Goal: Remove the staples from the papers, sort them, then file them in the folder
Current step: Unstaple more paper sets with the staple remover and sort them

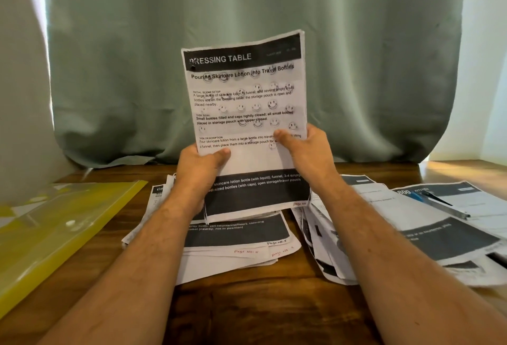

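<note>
Both hands, left hand [201, 165] & right hand [307, 150], pinch a stapled sheet [247, 103] upright by its lower edges, fingers clamped; staple at top-left, nearer left hand.

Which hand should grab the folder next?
Probably the left hand. The yellow folder lies on its side of the table, while the right hand is farther off. Both now hold the paper.

Head view, forward-down, close over table [274, 303]
</note>
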A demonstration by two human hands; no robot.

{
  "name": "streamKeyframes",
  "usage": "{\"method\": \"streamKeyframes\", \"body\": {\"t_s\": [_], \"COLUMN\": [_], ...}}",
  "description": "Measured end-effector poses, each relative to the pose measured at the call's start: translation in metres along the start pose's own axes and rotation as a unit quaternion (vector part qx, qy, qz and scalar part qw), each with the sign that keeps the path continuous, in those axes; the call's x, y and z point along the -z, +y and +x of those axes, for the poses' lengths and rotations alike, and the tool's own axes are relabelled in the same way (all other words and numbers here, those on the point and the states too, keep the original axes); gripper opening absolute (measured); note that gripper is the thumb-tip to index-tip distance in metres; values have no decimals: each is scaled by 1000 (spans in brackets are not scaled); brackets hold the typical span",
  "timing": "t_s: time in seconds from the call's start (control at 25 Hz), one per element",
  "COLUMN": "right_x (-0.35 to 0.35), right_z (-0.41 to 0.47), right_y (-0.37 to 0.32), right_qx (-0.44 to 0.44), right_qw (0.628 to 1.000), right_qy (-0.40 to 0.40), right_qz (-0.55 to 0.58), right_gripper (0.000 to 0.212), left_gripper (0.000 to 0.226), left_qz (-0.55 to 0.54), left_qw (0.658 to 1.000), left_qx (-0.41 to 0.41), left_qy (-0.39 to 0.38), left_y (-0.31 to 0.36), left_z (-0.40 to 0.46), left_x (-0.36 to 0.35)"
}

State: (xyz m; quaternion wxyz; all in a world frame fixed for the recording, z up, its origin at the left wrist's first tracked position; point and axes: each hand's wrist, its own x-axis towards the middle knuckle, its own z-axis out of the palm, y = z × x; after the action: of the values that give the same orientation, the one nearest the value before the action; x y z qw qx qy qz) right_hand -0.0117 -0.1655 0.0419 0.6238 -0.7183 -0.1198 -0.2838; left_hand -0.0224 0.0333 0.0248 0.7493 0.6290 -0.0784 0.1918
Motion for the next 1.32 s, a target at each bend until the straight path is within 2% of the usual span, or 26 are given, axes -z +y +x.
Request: {"method": "streamKeyframes", "body": {"t_s": [0.12, 0.2, 0.32, 0.44, 0.52, 0.6, 0.68, 0.76, 0.84, 0.92, 1.0, 1.12, 1.24, 1.32], "right_x": [7, 10, 13, 18, 22, 25, 24, 20, 14, 2, -22, -55, -59, -49], "right_z": [5, 8, 7, 4, 2, 2, 2, -1, -4, -1, 9, 23, 31, 36], "right_y": [4, 11, 16, 16, 13, 13, 13, 11, 4, -7, -16, -22, -29, -39], "right_qx": [6, -41, -160, -263, -314, -329, -270, -123, 42, 153, 166, 85, 47, 59], "right_qw": [999, 998, 985, 951, 926, 917, 932, 938, 905, 878, 877, 876, 856, 842], "right_qy": [29, 20, -25, -82, -143, -174, -152, -93, -34, -23, -70, -147, -165, -163], "right_qz": [-46, -50, -66, -142, -155, -146, -189, -311, -421, -453, -445, -451, -487, -511], "right_gripper": [17, 12, 8, 19, 23, 24, 29, 46, 54, 52, 53, 42, 30, 28], "left_gripper": [24, 30, 33, 34, 35, 34, 40, 46, 50, 45, 41, 47, 43, 38], "left_qz": [-28, -23, -30, -38, -12, 14, 8, -11, -22, -30, -32, -47, -50, -69], "left_qw": [997, 992, 975, 965, 961, 959, 963, 968, 971, 972, 972, 969, 967, 963], "left_qx": [70, 116, 203, 249, 267, 278, 267, 251, 238, 230, 224, 215, 214, 214], "left_qy": [-27, -41, -81, -80, -69, -53, -35, -24, -23, -34, -63, -108, -126, -152], "left_y": [-4, -8, -9, -10, -14, -18, -21, -21, -20, -19, -18, -16, -13, -7], "left_z": [0, 4, 9, 11, 12, 11, 12, 12, 11, 8, 2, -6, -13, -23], "left_x": [1, 5, 13, 24, 28, 26, 23, 20, 18, 14, 8, 1, -2, -10]}}
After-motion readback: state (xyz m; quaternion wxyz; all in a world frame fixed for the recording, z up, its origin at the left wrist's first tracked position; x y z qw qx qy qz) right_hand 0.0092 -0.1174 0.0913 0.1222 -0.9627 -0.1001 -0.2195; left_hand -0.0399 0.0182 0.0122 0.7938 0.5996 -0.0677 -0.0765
